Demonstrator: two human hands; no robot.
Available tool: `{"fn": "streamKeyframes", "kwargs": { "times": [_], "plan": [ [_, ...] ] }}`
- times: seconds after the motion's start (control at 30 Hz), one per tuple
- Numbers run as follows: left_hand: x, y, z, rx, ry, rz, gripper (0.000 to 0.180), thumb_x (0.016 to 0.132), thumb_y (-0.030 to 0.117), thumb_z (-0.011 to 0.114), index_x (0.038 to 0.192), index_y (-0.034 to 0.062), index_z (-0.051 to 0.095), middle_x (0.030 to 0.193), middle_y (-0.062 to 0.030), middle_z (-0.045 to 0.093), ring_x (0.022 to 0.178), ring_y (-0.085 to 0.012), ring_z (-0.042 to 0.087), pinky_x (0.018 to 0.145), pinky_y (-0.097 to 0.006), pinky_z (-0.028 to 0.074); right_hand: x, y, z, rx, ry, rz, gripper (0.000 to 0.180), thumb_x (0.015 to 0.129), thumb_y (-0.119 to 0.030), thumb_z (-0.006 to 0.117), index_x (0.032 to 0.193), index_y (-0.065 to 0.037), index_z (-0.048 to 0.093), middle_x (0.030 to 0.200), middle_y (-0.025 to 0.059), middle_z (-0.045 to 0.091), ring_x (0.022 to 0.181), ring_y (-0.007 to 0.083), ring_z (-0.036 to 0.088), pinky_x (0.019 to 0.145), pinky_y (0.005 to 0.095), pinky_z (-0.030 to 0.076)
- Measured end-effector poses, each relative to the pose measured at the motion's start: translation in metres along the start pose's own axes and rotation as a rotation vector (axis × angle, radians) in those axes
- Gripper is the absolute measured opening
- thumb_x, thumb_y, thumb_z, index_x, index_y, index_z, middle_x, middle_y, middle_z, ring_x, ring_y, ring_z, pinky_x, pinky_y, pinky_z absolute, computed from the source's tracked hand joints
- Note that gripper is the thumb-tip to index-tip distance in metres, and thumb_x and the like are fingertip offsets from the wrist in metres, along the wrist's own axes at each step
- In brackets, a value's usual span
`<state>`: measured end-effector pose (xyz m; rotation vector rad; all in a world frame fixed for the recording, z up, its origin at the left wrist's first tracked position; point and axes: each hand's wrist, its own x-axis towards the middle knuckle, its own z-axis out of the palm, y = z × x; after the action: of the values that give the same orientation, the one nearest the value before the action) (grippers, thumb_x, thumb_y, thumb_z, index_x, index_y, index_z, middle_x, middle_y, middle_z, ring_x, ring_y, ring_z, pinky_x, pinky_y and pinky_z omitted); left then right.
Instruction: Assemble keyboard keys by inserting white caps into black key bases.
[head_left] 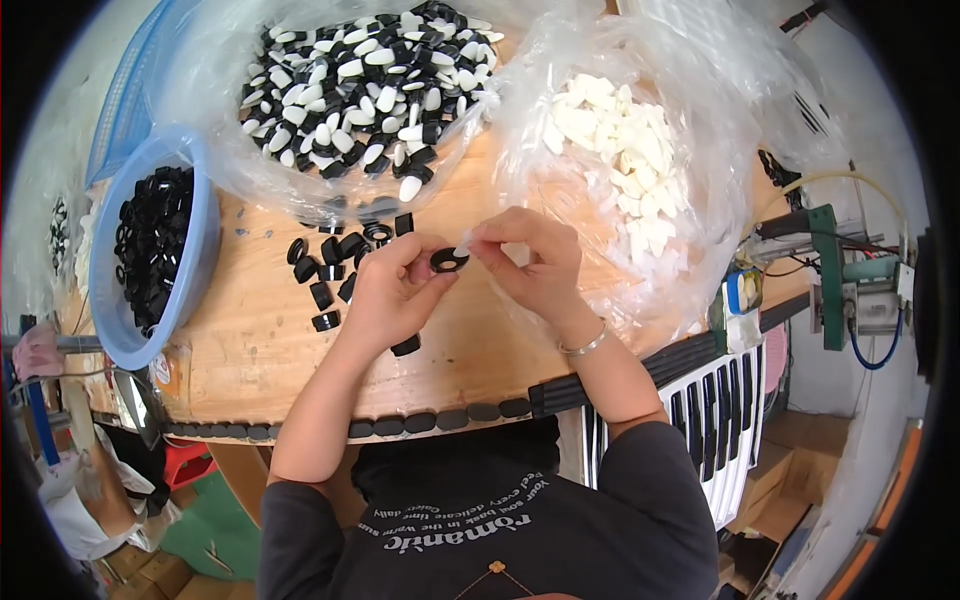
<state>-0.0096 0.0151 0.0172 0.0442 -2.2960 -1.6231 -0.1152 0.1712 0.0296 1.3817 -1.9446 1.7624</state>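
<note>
Head view: left hand (388, 290) pinches a black ring (449, 260) above the wooden table (250, 340), right hand (530, 262) grips a white tip (463, 243) touching the ring, with loose black rings (330, 262) just left and a blue basin (190, 260) beyond.

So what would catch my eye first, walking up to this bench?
Probably the two hands at the middle: the left hand pinches a small black ring while the right hand brings a white piece to it. Behind them sit a bag of black-and-white parts and a bag of white pieces.
</note>
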Motion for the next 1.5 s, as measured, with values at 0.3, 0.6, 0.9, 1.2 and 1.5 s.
{"fn": "streamKeyframes", "kwargs": {
  "times": [0.3, 0.6, 0.9, 1.2, 1.5],
  "plan": [
    [0.004, 0.001, -0.01, 0.212, 0.05, -0.094, 0.022, 0.074, -0.001, 0.07, 0.095, 0.0009, 0.065, 0.071, 0.0023, 0.054, 0.061, -0.0062, 0.044, 0.057, -0.02, 0.037, 0.001, 0.028, -0.108, -0.33, -0.495, 0.697, 0.008, 0.079, -0.002, 0.069, 0.087, -0.001, 0.069, 0.063, 0.0008, 0.059, 0.058, 0.0063, 0.048, 0.056, 0.0212, 0.042],
    [0.0, -0.009, -0.004, 0.126, 0.048, -0.084, 0.022, 0.076, -0.002, 0.069, 0.098, -0.0003, 0.064, 0.075, 0.0023, 0.052, 0.065, -0.0045, 0.042, 0.057, -0.019, 0.035, 0.026, 0.097, -0.063, -0.592, 0.246, 0.169, 0.018, 0.074, -0.005, 0.072, 0.091, 0.0, 0.067, 0.08, 0.0103, 0.064, 0.071, 0.0203, 0.061, 0.065, 0.0327, 0.05],
    [0.004, -0.003, -0.004, 0.179, -0.02, -0.047, 0.024, 0.073, -0.001, 0.072, 0.096, -0.0004, 0.063, 0.068, 0.0014, 0.047, 0.062, -0.0072, 0.042, 0.057, -0.021, 0.037, 0.056, 0.1, -0.06, -1.186, -0.148, 0.432, 0.012, 0.073, -0.002, 0.068, 0.085, -0.001, 0.067, 0.082, 0.0149, 0.066, 0.078, 0.0332, 0.064, 0.07, 0.0418, 0.052],
    [-0.001, -0.008, -0.008, 0.053, 0.091, 0.078, 0.026, 0.07, -0.001, 0.074, 0.094, 0.0013, 0.064, 0.069, -0.0026, 0.049, 0.06, -0.0125, 0.042, 0.054, -0.024, 0.036, 0.012, 0.004, -0.013, 0.315, 0.084, 0.413, 0.018, 0.079, 0.004, 0.068, 0.095, -0.001, 0.061, 0.079, 0.0017, 0.064, 0.074, 0.0092, 0.061, 0.064, 0.0212, 0.048],
    [0.001, -0.009, -0.008, -0.068, 0.05, 0.086, 0.026, 0.07, -0.003, 0.072, 0.094, 0.002, 0.065, 0.07, -0.0025, 0.05, 0.062, -0.0127, 0.043, 0.057, -0.025, 0.037, -0.002, -0.001, 0.008, 0.085, -0.185, 0.128, 0.018, 0.075, 0.003, 0.071, 0.09, -0.005, 0.065, 0.097, 0.0077, 0.063, 0.084, 0.0171, 0.061, 0.072, 0.0266, 0.047]
  ]
}}
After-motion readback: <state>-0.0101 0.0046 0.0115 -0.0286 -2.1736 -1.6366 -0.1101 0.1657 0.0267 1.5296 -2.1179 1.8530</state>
